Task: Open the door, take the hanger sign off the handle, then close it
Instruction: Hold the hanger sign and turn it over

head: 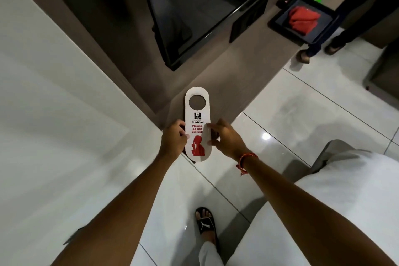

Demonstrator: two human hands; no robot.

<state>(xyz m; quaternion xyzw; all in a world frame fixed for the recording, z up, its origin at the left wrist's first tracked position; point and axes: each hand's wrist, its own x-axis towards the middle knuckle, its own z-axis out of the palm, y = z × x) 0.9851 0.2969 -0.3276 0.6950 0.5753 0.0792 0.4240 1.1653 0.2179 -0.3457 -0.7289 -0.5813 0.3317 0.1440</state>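
A white "Please do not disturb" hanger sign [197, 114] with a round hole at its top and a red figure at its bottom is held flat in front of me, over the near end of a brown counter [248, 75]. My left hand [173, 139] pinches its left edge. My right hand [226, 138] touches its right edge with fingers spread, a red thread on the wrist. No door or handle shows in this view.
A white wall [54, 114] fills the left. A dark screen [190, 11] stands on the counter, with a black tray [278, 22] holding a red cloth, a remote and a green pack behind it. Another person's feet [317, 52] stand at the right. A white bed [334, 211] lies at lower right.
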